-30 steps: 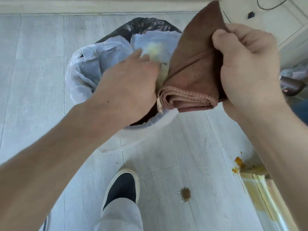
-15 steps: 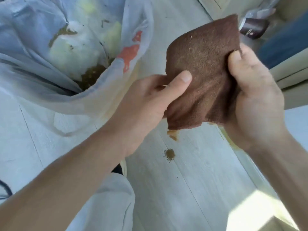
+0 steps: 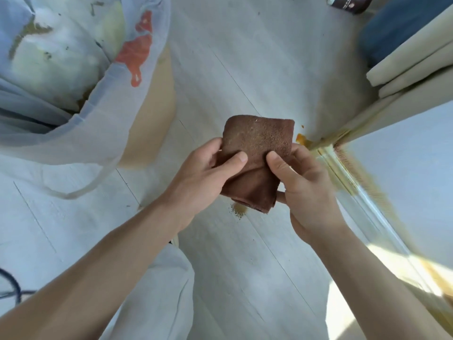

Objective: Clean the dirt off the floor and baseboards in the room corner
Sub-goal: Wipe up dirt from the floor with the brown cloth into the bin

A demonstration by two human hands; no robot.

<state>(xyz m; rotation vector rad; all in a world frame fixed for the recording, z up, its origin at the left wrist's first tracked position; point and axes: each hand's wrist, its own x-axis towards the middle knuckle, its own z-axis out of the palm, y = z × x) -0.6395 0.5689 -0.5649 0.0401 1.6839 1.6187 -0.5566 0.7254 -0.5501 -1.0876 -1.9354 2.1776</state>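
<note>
The brown cloth (image 3: 257, 153) is folded into a small pad, and I hold it up over the floor (image 3: 245, 266), not touching it; my left hand (image 3: 203, 177) has a tight grip on its left edge, thumb on top, and my right hand (image 3: 301, 187) has a tight grip on its right edge, thumb on top too. Right under the cloth there is a little brown spot of dirt (image 3: 238, 212) on the floor; just past the cloth, by the corner, there is an orange blob (image 3: 302, 140) on the floor, touching the baseboard (image 3: 343, 173); yellow-brown dirt runs along the baseboard and up the wall beside it. To my left stands the trash bag (image 3: 81, 99), with dirty stuff inside. I think the cleaning is only partly done; the floor near my leg looks clean, but the spot, the blob and the dirty baseboard are all left to wipe; the pad looks ready for that.
</note>
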